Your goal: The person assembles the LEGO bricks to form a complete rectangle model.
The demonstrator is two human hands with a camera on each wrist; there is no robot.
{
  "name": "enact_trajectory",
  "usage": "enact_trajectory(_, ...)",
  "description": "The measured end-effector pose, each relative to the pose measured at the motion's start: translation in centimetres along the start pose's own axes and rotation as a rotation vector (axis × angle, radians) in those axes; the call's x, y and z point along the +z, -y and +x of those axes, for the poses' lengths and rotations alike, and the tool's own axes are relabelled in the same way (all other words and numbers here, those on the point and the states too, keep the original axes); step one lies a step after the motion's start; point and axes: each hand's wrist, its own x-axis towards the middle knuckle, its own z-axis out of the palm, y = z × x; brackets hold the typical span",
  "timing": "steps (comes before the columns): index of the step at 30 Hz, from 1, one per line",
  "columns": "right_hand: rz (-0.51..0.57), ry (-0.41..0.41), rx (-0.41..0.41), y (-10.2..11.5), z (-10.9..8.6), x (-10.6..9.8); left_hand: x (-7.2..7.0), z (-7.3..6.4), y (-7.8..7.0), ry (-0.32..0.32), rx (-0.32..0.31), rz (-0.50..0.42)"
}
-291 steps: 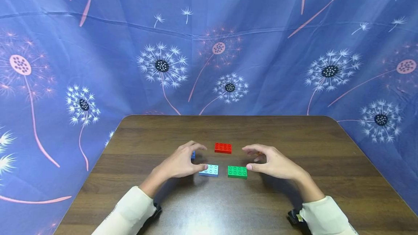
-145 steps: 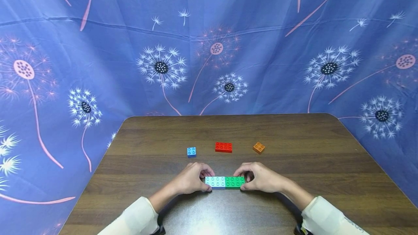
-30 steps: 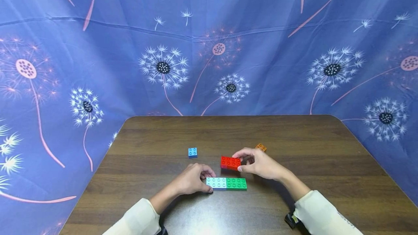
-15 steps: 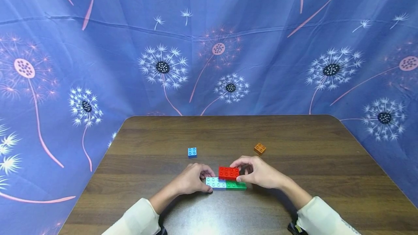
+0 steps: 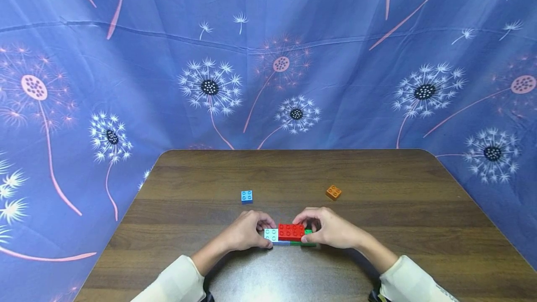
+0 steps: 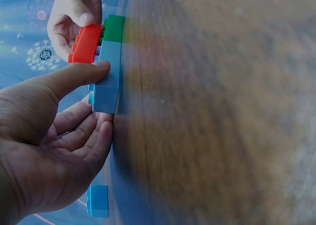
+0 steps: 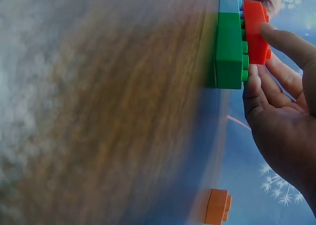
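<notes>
My left hand pinches the left end of a light blue brick, thumb in front and fingers behind. End to end with it on the right lies a green brick, partly covered in the head view. A red brick is pinched in my right hand over the seam between these two. From the left wrist view the red brick looks slightly tilted, with studs showing beneath it. In the right wrist view, green studs also show below it, so it is not pressed down flush.
A small blue brick sits farther back on the left of the wooden table. Back right lies a small orange brick, turned at an angle. Behind the table's far edge hangs a blue dandelion-print cloth.
Earlier the light blue and green bricks were brought end to end. In the last second my right hand has carried the red brick toward me and down over their seam; my left hand has stayed put.
</notes>
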Motion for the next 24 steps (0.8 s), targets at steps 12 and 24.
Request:
enact_trajectory(12, -0.139, -0.039, -0.066, 0.05, 0.19, 0.13, -0.01, 0.11, 0.09, 0.001, 0.006, 0.002)
enact_trajectory(24, -0.14, -0.025, -0.048, 0.27, 0.22, 0.16, -0.16, 0.27, -0.37, -0.009, 0.036, -0.053)
